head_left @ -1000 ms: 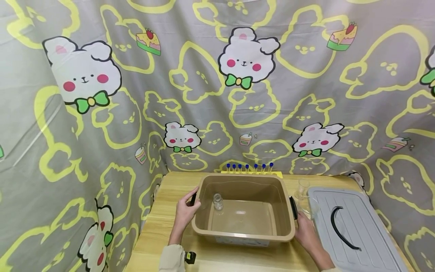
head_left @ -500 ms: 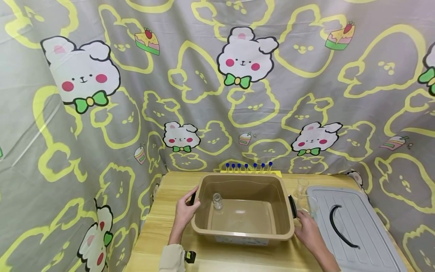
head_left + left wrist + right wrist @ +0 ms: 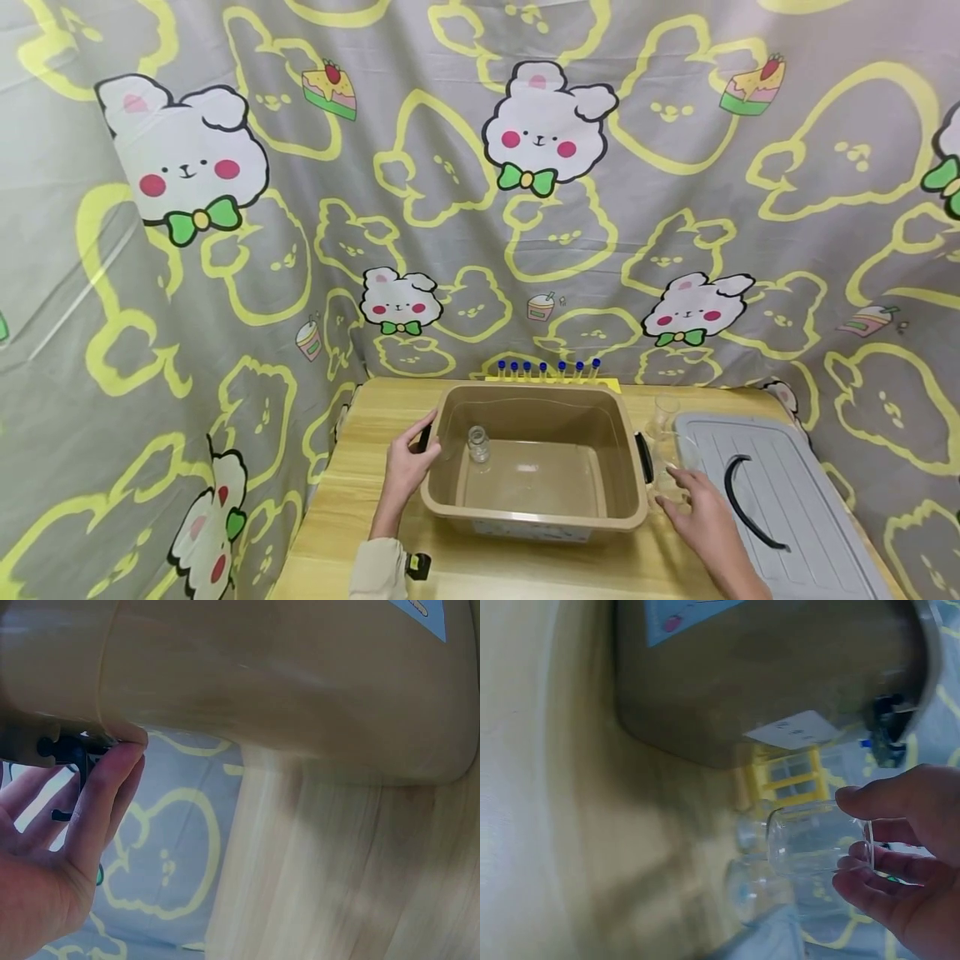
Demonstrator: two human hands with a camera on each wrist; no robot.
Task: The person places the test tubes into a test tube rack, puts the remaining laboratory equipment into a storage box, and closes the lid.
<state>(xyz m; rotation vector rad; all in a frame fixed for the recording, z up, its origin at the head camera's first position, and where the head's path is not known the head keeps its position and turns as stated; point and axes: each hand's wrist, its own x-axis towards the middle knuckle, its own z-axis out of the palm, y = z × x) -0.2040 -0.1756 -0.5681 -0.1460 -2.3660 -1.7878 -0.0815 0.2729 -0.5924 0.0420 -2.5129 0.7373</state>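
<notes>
A brown plastic storage bin stands on the table with a small clear glass jar inside, near its left wall. My left hand holds the bin's left side at its black handle, fingertips on the rim's underside. To the right of the bin, my right hand has its thumb and fingers around the rim end of a clear glass beaker. Some fingertips show through the glass. Further clear glassware stands close by it. The black right handle is free of my hand.
Behind the bin, a yellow rack holds several blue-capped tubes. A grey lid with a black handle lies on the right of the wooden table. Patterned curtain hangs behind and at the left.
My right hand has left the bin's right handle and moved right, its thumb and fingers now around the beaker. The left hand and the bin have hardly moved.
</notes>
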